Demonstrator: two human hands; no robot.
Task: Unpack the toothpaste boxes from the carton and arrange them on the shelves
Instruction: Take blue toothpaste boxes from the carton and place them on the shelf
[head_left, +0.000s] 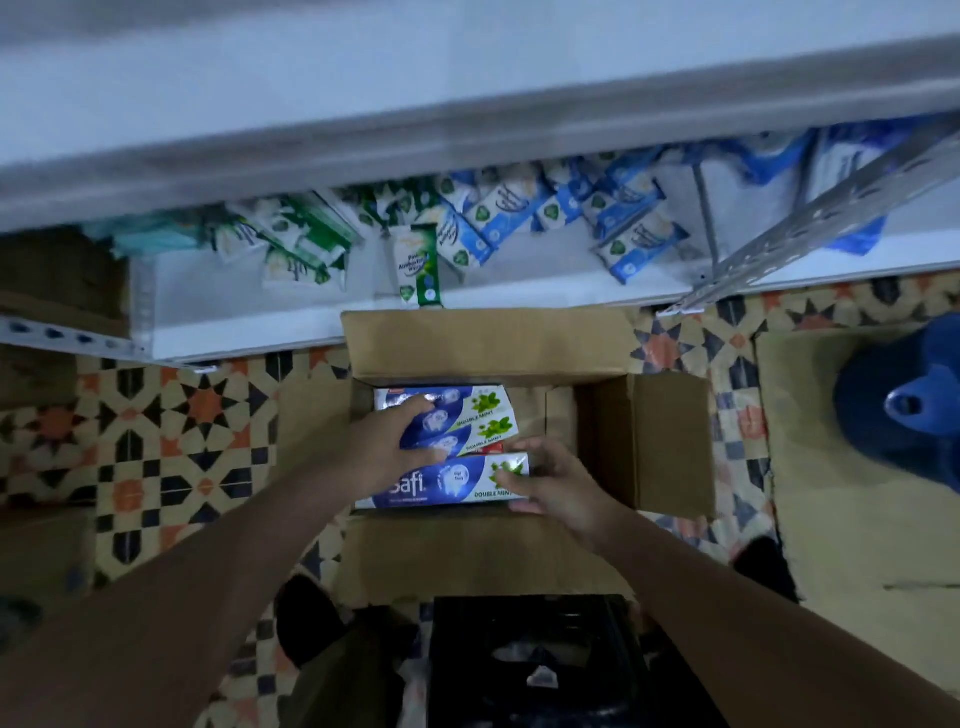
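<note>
Carton (488, 338): open, flaps spread, standing on the patterned floor (171, 431) just in front of the lowest shelf (249, 312).
Toothpaste boxes (467, 418): blue-and-white, marked "Double Mint", lying side by side in the left part of the carton; the right part shows bare cardboard.
Nearest box (441, 486): lies across the near edge of the carton, brand side up.
Left hand (387, 449): fingers curled over the boxes, thumb against the nearest box; grips them.
Right hand (550, 483): fingers curled round the right end of the nearest box; grips it.
Lowest shelf: carries green and blue wipe packets (467, 223), leaning unevenly.
Blue object (904, 410): on flat cardboard, right of the carton.
</note>
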